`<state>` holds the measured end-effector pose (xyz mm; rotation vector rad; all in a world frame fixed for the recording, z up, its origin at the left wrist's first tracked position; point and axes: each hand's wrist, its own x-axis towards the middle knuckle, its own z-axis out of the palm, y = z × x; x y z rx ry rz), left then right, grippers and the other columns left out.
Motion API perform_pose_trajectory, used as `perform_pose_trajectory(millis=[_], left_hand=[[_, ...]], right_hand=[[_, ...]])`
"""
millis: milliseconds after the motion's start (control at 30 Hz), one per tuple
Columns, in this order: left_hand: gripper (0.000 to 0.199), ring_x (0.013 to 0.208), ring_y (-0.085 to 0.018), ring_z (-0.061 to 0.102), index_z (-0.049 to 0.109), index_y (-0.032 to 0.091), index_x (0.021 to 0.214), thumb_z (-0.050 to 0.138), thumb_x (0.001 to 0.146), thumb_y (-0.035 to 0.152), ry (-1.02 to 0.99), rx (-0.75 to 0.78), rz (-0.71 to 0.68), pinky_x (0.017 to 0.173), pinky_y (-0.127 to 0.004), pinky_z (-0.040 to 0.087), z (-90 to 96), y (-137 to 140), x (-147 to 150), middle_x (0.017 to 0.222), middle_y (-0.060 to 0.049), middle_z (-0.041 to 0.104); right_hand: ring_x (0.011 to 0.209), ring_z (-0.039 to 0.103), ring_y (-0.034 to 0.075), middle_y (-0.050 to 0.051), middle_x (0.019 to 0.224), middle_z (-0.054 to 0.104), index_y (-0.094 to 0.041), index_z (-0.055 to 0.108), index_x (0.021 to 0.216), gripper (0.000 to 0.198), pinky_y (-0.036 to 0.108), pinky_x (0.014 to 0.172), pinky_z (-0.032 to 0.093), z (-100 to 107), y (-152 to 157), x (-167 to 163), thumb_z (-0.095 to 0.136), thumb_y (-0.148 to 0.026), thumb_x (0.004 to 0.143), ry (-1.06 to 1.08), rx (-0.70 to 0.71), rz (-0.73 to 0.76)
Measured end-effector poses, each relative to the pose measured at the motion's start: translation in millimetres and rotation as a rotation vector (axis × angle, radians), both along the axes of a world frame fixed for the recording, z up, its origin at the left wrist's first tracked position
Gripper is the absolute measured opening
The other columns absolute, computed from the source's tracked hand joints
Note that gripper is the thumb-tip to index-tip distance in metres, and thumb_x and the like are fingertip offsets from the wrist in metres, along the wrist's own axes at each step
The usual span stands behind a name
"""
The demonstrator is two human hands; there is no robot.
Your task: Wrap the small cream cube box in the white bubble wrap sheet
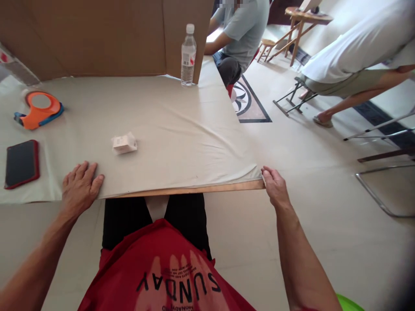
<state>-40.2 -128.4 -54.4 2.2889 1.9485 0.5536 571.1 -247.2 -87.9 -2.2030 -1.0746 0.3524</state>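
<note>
My left hand (80,185) lies flat on the near edge of a table covered by a pale cloth (155,112), its fingers stretched out. At the table's near right corner my right hand (274,183) is closed, thumb and fingers pinching the cloth's corner. The cloth wrinkles there, and a strip of bare wooden table edge (207,188) shows below it. A small white box in clear wrapping (124,143) sits ahead and to the right of my left hand. Left of that hand lies a dark phone in a red case (22,164).
An orange and blue tape dispenser (41,109) lies at the left. A water bottle (188,56) stands upright by a tall cardboard panel (106,39) at the back. One person (246,30) sits beyond the panel; another (353,60) sits on a folding stool at the right.
</note>
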Motion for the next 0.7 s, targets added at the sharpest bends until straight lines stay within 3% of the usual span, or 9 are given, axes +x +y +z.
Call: perform_pose_trajectory(millis=[100, 233, 333, 433, 567, 700], left_hand=[[0.056, 0.144, -0.049, 0.037, 0.054, 0.023, 0.144, 0.042, 0.096, 0.050, 0.002, 0.059, -0.010, 0.113, -0.070, 0.029, -2.3, -16, 0, 0.155, -0.014, 0.047], [0.050, 0.141, -0.043, 0.044, 0.056, 0.022, 0.141, 0.045, 0.097, 0.043, -0.013, 0.185, -0.048, 0.114, -0.062, 0.033, -15.8, -30, -5, 0.152, -0.012, 0.051], [0.044, 0.138, -0.038, 0.049, 0.062, 0.021, 0.135, 0.050, 0.096, 0.038, -0.066, 0.298, -0.031, 0.116, -0.058, 0.033, -28.2, -34, -8, 0.145, -0.011, 0.058], [0.041, 0.133, -0.035, 0.054, 0.067, 0.017, 0.127, 0.048, 0.096, 0.036, -0.111, 0.325, -0.007, 0.115, -0.057, 0.035, -34.4, -35, -8, 0.136, -0.017, 0.064], [0.040, 0.132, -0.033, 0.054, 0.067, 0.015, 0.125, 0.043, 0.100, 0.036, -0.057, 0.314, -0.023, 0.113, -0.053, 0.039, -34.0, -34, -8, 0.134, -0.018, 0.065], [0.039, 0.136, -0.031, 0.052, 0.063, 0.015, 0.129, 0.043, 0.101, 0.033, -0.031, 0.335, -0.061, 0.115, -0.052, 0.037, -35.5, -42, -9, 0.138, -0.017, 0.062]], right_hand=[[0.098, 0.070, 0.024, 0.012, 0.108, 0.076, -0.016, 0.071, 0.110, 0.044, 0.038, 0.089, 0.056, 8, -2, -1, 0.052, -0.045, 0.083, 0.078, 0.097, 0.051], [0.080, 0.070, 0.023, 0.008, 0.087, 0.077, -0.018, 0.077, 0.096, 0.036, 0.036, 0.079, 0.056, 20, -8, -4, 0.057, -0.040, 0.077, 0.006, 0.052, 0.077], [0.080, 0.071, 0.024, 0.008, 0.088, 0.078, -0.020, 0.078, 0.094, 0.035, 0.036, 0.078, 0.055, 27, -14, -2, 0.052, -0.036, 0.076, -0.092, -0.009, 0.128], [0.088, 0.073, 0.026, 0.008, 0.097, 0.080, -0.025, 0.077, 0.088, 0.029, 0.036, 0.079, 0.055, 31, -14, 10, 0.056, -0.039, 0.075, -0.193, -0.097, 0.226], [0.072, 0.071, 0.029, 0.007, 0.083, 0.079, -0.030, 0.072, 0.070, 0.024, 0.036, 0.060, 0.050, 32, 1, 29, 0.053, -0.044, 0.071, -0.473, -0.230, 0.284], [0.066, 0.068, 0.030, 0.010, 0.076, 0.076, -0.028, 0.065, 0.069, 0.025, 0.037, 0.054, 0.044, 31, 9, 23, 0.046, -0.044, 0.073, -0.628, -0.190, 0.379]])
